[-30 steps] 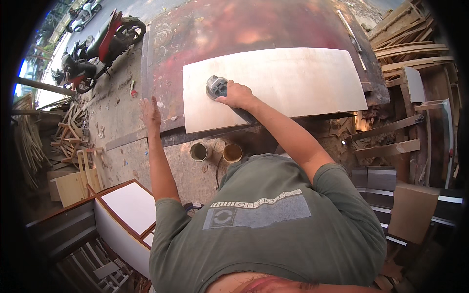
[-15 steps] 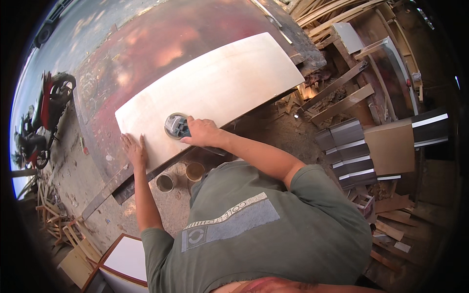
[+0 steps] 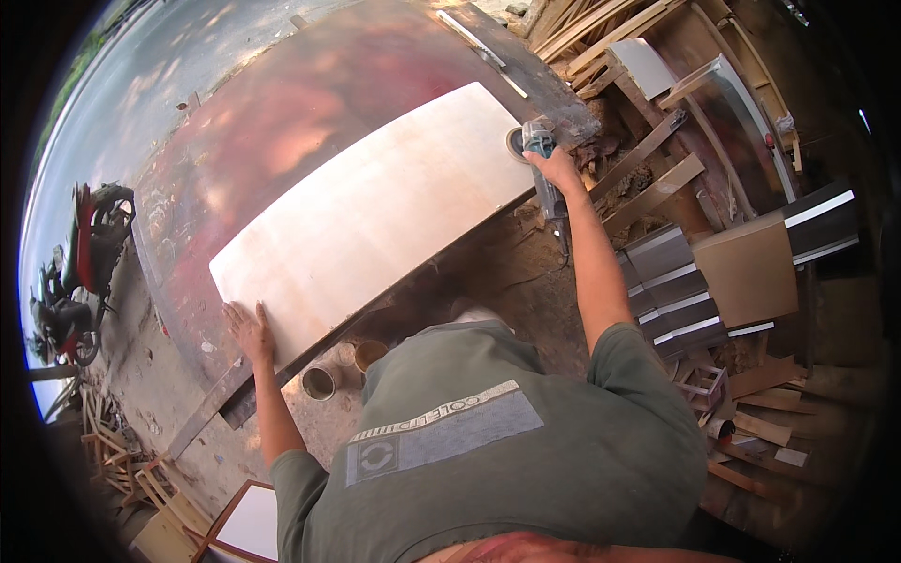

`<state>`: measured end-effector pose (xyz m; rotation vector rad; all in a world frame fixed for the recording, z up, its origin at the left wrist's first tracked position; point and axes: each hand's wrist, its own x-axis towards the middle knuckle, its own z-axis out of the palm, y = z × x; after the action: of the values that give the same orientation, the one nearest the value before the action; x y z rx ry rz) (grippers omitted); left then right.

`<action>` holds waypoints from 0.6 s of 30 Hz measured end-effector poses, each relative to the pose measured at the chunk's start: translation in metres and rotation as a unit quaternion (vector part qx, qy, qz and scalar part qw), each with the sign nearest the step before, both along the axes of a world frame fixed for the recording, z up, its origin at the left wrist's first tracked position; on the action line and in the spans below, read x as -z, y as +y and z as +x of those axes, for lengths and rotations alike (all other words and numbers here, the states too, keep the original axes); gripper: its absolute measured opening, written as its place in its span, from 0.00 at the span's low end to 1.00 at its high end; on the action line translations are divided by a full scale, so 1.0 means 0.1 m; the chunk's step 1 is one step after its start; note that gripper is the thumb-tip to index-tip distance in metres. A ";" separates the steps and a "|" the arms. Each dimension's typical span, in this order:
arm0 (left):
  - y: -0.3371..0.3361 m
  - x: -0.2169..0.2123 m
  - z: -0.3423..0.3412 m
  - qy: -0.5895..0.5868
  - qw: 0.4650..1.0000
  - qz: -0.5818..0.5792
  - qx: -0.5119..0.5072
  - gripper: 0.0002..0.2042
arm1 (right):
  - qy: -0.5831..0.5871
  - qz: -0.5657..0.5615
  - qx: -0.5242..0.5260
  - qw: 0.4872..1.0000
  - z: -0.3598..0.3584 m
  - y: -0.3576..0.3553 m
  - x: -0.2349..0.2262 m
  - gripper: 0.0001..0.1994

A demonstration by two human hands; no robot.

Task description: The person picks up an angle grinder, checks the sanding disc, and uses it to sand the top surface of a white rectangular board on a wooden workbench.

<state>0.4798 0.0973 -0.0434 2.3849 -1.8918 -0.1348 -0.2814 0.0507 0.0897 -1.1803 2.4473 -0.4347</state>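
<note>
A pale wooden board [image 3: 366, 220] lies on a large reddish-brown worktable [image 3: 282, 122]. My left hand [image 3: 248, 330] rests flat, fingers spread, on the board's near left corner. My right hand [image 3: 556, 171] grips a grey-blue power sander [image 3: 533, 143], whose round pad sits at the board's far right end. My green shirt fills the lower part of the view.
Two open tins [image 3: 321, 381] stand on the dirt floor under the table edge. Grey metal-edged panels [image 3: 671, 286] and a brown board [image 3: 749, 270] lean at the right among wood offcuts. Motorbikes [image 3: 80, 272] are parked at the far left. A white framed panel [image 3: 246, 525] lies lower left.
My right hand has run the sander along the board from near its left end to its far right end. My left hand has stayed on the board's left corner. My head has turned.
</note>
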 end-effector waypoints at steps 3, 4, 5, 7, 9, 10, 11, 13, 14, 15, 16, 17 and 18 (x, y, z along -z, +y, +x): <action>0.08 -0.04 0.00 0.001 1.000 0.008 -0.018 0.41 | -0.010 0.022 -0.018 1.000 0.12 0.13 -0.07 0.48; 0.07 -0.05 -0.03 0.008 1.000 0.005 -0.020 0.41 | 0.013 0.022 -0.031 0.999 0.21 0.18 -0.03 0.49; 0.07 -0.04 -0.04 0.005 1.000 0.002 -0.017 0.42 | 0.033 0.021 -0.048 0.998 0.37 0.25 0.00 0.49; 0.10 -0.01 0.04 -0.007 1.000 0.000 -0.019 0.42 | 0.012 0.047 -0.076 0.996 0.83 0.34 -0.03 0.49; 0.09 -0.07 -0.01 0.016 1.000 -0.002 -0.020 0.42 | 0.006 0.068 -0.150 0.986 1.33 0.39 -0.06 0.48; 0.10 -0.07 0.00 0.020 1.000 -0.006 -0.019 0.42 | -0.004 0.081 -0.180 0.980 1.61 0.40 -0.07 0.46; 0.11 -0.05 0.02 0.023 0.999 -0.011 -0.022 0.42 | -0.012 0.094 -0.213 0.972 1.90 0.40 -0.10 0.45; 0.16 -0.01 0.07 0.026 0.999 -0.030 -0.009 0.41 | -0.009 0.120 -0.283 0.952 2.52 0.42 -0.21 0.43; 0.19 -0.03 0.08 0.024 0.999 -0.023 0.009 0.40 | -0.016 0.131 -0.313 0.940 2.81 0.43 -0.25 0.42; 0.27 -0.05 0.08 0.024 0.999 -0.014 0.026 0.39 | -0.022 0.144 -0.344 0.928 3.10 0.43 -0.27 0.42; 0.39 -0.06 0.07 0.025 0.998 -0.013 0.052 0.38 | -0.013 0.146 -0.375 0.915 3.37 0.44 -0.25 0.40; 0.55 -0.07 0.05 0.027 0.997 -0.011 0.078 0.37 | -0.017 0.146 -0.400 0.905 3.59 0.46 -0.24 0.40; 0.75 -0.10 0.05 0.027 0.996 -0.007 0.089 0.37 | -0.024 0.145 -0.423 0.894 3.81 0.47 -0.23 0.40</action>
<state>0.4847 0.1718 -0.0330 2.1773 -2.0704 -0.1971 0.1000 0.0979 0.1125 -1.8753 1.6283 0.1581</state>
